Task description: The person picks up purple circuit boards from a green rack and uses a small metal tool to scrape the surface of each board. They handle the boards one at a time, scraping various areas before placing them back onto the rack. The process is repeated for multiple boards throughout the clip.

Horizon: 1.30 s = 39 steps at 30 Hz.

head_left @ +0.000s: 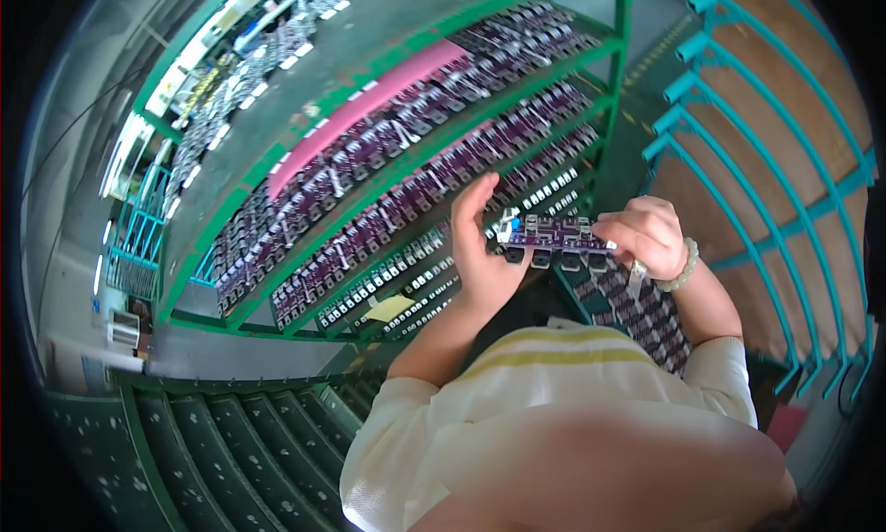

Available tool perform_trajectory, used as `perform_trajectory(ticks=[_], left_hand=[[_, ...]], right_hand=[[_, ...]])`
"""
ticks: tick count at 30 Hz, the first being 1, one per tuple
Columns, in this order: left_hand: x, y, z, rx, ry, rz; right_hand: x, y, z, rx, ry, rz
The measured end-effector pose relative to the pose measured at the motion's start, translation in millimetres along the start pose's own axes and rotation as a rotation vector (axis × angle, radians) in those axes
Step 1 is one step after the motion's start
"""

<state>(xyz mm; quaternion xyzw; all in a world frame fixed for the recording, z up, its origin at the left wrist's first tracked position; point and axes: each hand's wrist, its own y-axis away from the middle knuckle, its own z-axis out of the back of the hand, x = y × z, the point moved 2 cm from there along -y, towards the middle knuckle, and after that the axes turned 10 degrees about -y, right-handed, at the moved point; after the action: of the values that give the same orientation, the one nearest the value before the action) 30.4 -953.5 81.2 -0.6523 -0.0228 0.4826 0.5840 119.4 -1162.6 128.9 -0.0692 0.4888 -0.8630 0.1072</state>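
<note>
The step in hand seems to be handling one piece: a narrow purple circuit board with pale metal and dark square connectors [558, 232] is held up in the air, carried by no shelf. In the head view it lies between the two hands, in front of the lower right corner of a green metal rack with sloping shelves [614, 89], near that rack's right post.

The right hand [648, 234] has its fingers [612, 231] closed in a pinch on the board's right end; a string of pale round beads [685, 268] circles the wrist. A small silvery piece [637, 274] shows just below this hand, and whether it is held cannot be told. The left hand [486, 272] is opened wide, its fingers pointing up and clear of the board, while its thumb reaches to the board's lower left edge, close enough that it looks to touch; whether it bears any weight is unclear. The board's long side runs roughly level from thumb to pinch, its row of square connectors along the lower edge.

As a judgement, the next move calls for a steady right pinch, and for the left fingers to close only on the board's end, off its components. Below the right hand, rows of small dark parts [646, 315] show.
</note>
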Motion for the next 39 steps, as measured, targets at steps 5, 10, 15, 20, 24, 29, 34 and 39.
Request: perform_trajectory(ticks=[5,10,15,20,24,29,34,39], left_hand=[[-9.6,-0.2,48.3,-0.116,-0.093,-0.039],[-16.2,19.0,92.9,-0.237,-0.206,0.043],[-29.3,37.7,125.2,-0.357,-0.31,0.073],[-36.7,59.2,155.6,-0.481,-0.413,0.119],[-37.5,71.7,174.0,-0.554,-0.454,0.172],[-35.3,73.6,175.7,-0.536,-0.46,0.181],[-34.2,74.0,183.2,-0.592,-0.457,0.222],[-33.2,77.2,184.5,-0.575,-0.45,0.245]], right_hand=[[-33.4,-75.5,4.5,-0.267,-0.017,-0.215],[-109.3,-192.2,2.4,-0.258,-0.452,-0.846],[-178.1,-287.1,-47.3,-0.067,-0.421,-1.164],[-253.8,-314.6,-83.8,0.477,-0.325,-1.159],[-271.0,-315.0,-89.7,0.514,0.226,-0.463],[-269.4,-303.0,-118.8,0.753,0.018,-0.584],[-284.2,-318.7,-139.7,0.819,0.031,-0.565],[-313.8,-326.8,-166.4,0.818,0.116,-0.44]])
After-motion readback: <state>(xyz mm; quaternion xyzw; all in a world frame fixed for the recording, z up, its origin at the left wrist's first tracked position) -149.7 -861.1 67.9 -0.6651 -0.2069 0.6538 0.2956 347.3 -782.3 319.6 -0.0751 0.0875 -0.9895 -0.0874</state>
